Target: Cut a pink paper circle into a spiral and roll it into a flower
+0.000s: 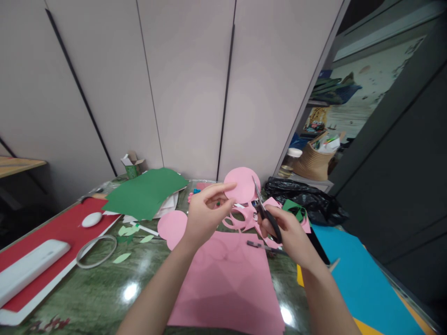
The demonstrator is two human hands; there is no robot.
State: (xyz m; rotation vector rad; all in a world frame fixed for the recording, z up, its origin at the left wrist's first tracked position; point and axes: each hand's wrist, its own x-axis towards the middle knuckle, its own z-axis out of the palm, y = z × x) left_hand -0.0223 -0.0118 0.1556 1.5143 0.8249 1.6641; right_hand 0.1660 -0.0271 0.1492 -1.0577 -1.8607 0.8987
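My left hand (210, 207) pinches the edge of a pink paper circle (243, 180), held up above the table. In my right hand (279, 225) is a pair of scissors (267, 211) with black handles, its blades pointing up at the circle's right edge. Whether the blades are cutting into the paper I cannot tell. Below both hands lies a large pink sheet (230, 284), with a dark pen (260, 244) across its upper right. Pink paper scraps (240, 218) lie behind it, partly hidden by my hands. More pink circles (172, 226) rest left of my left hand.
Green sheets (146, 190), cut leaf shapes (121, 258) and a tape-like ring (97, 251) are on the left, near a red board (87, 237) with a white device (35, 267). Blue sheets (359, 274) and a black plastic bag (307, 200) are on the right. Cabinet panels (188, 83) stand behind.
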